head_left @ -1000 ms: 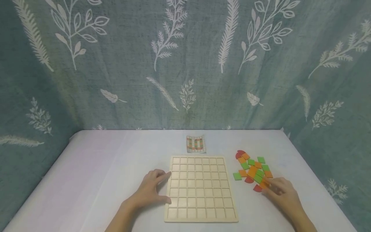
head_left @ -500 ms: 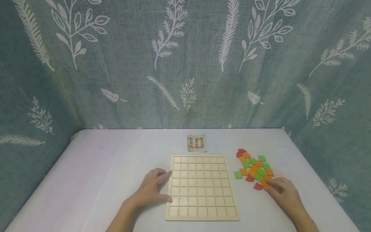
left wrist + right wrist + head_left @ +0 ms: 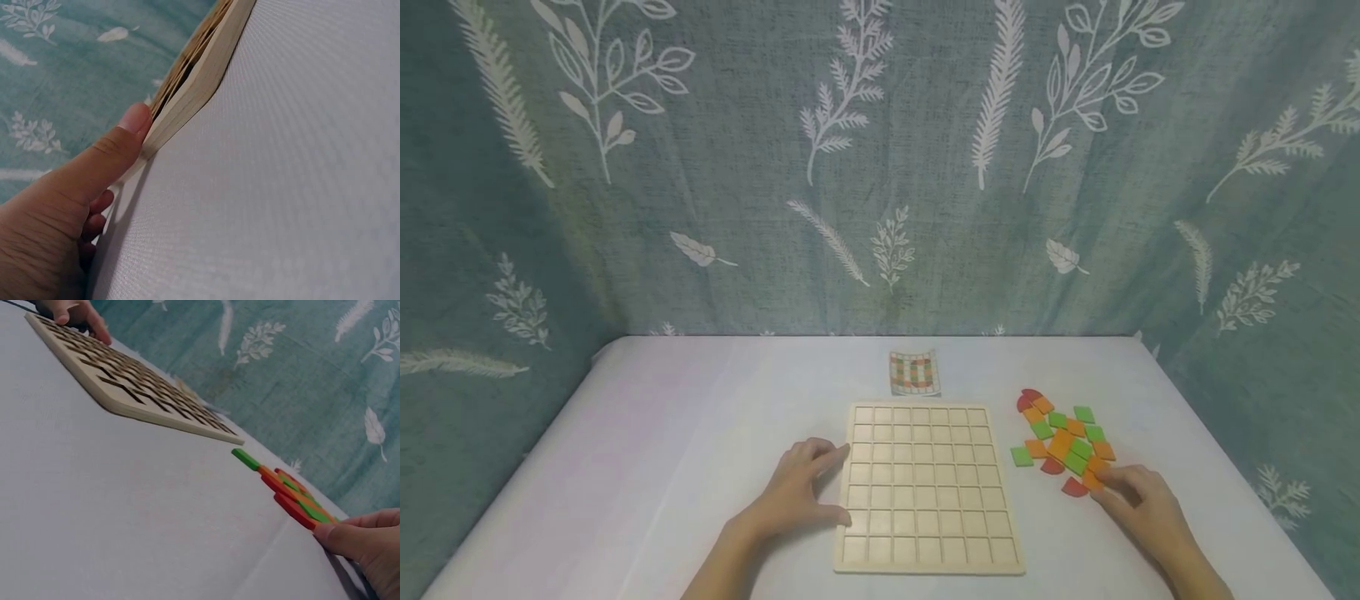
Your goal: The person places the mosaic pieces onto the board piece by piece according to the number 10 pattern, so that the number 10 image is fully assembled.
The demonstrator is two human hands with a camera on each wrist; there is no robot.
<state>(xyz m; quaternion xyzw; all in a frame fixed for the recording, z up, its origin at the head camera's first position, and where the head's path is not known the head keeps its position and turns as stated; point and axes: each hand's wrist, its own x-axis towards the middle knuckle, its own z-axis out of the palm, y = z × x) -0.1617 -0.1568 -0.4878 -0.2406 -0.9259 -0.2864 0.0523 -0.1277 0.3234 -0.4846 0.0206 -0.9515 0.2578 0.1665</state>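
A pale wooden board (image 3: 928, 487) with a square grid lies on the table. My left hand (image 3: 797, 487) rests at its left side, thumb and fingers spread along the edge; the left wrist view shows the thumb (image 3: 106, 153) against that rim. Off to the right is a loose cluster of flat orange, green and red tiles. At its near end my right hand (image 3: 1141, 504) pinches an orange square tile (image 3: 1091, 481) between thumb and fingers, beside another orange tile (image 3: 1098, 464). A red quarter-round tile (image 3: 1074, 487) lies just left of the fingertips.
Behind the board lies a small card (image 3: 914, 373) printed with a coloured grid pattern. A green square tile (image 3: 1022, 457) sits nearest the board's right edge. A leaf-patterned curtain (image 3: 880, 167) encloses the back and sides of the white table (image 3: 715, 417).
Under the right fingers, one orange tile has come into view as two, the held one shifted slightly toward the near side. The left hand stays at the board's edge.
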